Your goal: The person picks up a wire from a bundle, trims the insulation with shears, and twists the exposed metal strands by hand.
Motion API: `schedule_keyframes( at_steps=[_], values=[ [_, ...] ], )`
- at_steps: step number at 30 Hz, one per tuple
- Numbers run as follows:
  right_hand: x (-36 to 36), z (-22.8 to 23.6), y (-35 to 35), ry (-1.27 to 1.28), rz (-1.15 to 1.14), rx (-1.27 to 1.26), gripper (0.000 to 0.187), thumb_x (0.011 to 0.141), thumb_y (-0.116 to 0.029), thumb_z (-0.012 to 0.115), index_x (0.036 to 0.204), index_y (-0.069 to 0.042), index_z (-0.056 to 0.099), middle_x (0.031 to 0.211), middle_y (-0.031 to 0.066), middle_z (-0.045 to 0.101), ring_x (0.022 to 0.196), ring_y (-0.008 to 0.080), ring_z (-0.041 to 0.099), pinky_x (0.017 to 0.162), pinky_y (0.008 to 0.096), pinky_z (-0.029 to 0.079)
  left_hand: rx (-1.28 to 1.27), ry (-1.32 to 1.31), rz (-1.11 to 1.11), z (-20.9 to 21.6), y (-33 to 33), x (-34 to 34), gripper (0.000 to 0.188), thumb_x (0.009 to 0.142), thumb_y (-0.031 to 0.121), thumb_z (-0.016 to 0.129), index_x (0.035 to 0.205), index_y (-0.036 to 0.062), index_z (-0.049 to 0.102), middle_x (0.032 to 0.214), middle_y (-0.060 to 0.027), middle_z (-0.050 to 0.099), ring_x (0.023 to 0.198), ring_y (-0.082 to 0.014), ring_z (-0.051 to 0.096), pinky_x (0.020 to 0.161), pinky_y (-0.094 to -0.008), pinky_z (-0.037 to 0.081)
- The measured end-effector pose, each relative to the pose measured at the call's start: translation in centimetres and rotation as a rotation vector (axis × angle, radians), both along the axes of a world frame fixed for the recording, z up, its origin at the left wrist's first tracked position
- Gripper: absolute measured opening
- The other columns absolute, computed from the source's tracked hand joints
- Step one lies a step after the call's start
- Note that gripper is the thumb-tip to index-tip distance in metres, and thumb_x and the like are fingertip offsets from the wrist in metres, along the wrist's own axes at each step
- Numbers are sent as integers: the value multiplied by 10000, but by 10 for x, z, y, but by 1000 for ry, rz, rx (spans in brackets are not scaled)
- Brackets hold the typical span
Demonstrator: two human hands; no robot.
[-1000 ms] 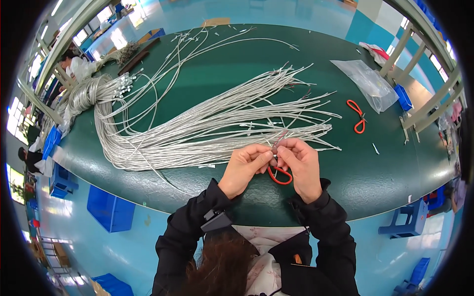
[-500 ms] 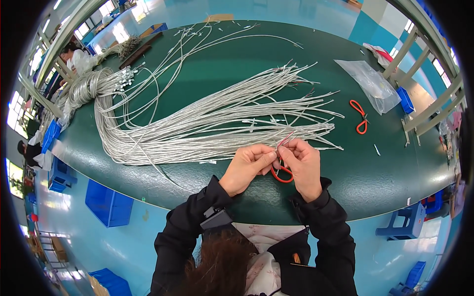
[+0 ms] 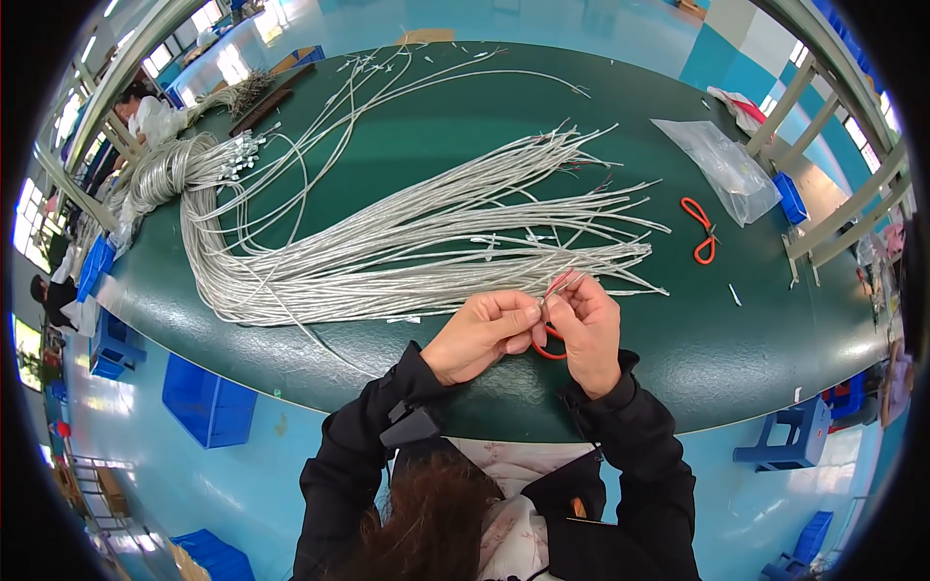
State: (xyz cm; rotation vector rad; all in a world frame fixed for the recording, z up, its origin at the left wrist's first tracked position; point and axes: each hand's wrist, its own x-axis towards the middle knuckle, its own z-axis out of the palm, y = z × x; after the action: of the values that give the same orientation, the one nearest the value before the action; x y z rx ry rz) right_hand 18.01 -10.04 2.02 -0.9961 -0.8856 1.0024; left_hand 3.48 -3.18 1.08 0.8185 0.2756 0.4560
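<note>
My left hand point(image 3: 484, 334) pinches a grey cable near its end between thumb and fingers. Right beside it, my right hand point(image 3: 591, 334) has its fingertips closed at the same end, where thin red and pale wires point(image 3: 557, 282) stick out. Below the fingertips shows a red loop handle point(image 3: 551, 352); the hands hide the rest of that tool, and whether my right hand holds it is unclear. Behind both hands spreads a large bundle of silvery-grey cables point(image 3: 387, 242), many with loose bared ends pointing right.
Red-handled snips point(image 3: 699, 230) lie on the green table point(image 3: 756, 320) to the right, near a clear plastic bag point(image 3: 722, 169). The coiled cables point(image 3: 165, 174) carry white connectors at the left. Blue bins point(image 3: 208, 399) and a blue stool point(image 3: 790, 434) stand on the floor.
My right fingers have shifted slightly around the wire ends, which sit a little differently. Less of the red loop handle shows below the hands. The cable bundle looks the same.
</note>
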Motion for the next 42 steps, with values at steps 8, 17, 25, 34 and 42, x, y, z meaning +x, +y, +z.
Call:
schedule_keyframes(
  at_steps=[8, 17, 25, 34, 42],
  values=[
    [0, -2, 2, -19, -22, 20, 77, 868, 15, 512, 945, 15, 503, 788, 29, 578, 676, 55, 543, 609, 195, 450, -35, -31, -33, 0, 1, 0, 166, 957, 166, 500, 951, 20, 579, 797, -57, 601, 600, -64, 403, 565, -197, 343],
    [6, -1, 4, -15, 121, -100, 97, 863, 12, 491, 954, -18, 502, 733, 2, 535, 598, 38, 475, 537, 177, 387, -57, -54, -61, -5, 3, -4, 144, 951, 145, 501, 967, 28, 584, 779, -53, 597, 571, -57, 376, 565, -209, 327],
    [29, 2, 12, -107, -45, 1, 58, 874, -15, 466, 912, -17, 510, 667, -2, 494, 523, 44, 400, 478, 185, 310, -52, -74, -167, -3, 4, -4, 160, 941, 139, 517, 990, 1, 579, 775, -64, 600, 575, -57, 397, 555, -201, 331],
    [55, 18, 11, -50, -8, -86, 52, 874, -69, 521, 860, -31, 554, 654, -7, 501, 506, 47, 398, 462, 200, 325, 64, -36, 50, 0, 1, -1, 169, 931, 122, 534, 1036, -7, 567, 835, -91, 625, 688, -89, 539, 600, -197, 396],
    [15, 14, -1, -483, 409, -194, 122, 896, -73, 506, 900, 17, 587, 736, 45, 625, 567, 82, 554, 489, 192, 397, 884, 65, 602, 8, 0, 9, 145, 864, 85, 588, 990, 18, 612, 901, -58, 623, 821, -166, 575, 746, -249, 455]
  ],
)
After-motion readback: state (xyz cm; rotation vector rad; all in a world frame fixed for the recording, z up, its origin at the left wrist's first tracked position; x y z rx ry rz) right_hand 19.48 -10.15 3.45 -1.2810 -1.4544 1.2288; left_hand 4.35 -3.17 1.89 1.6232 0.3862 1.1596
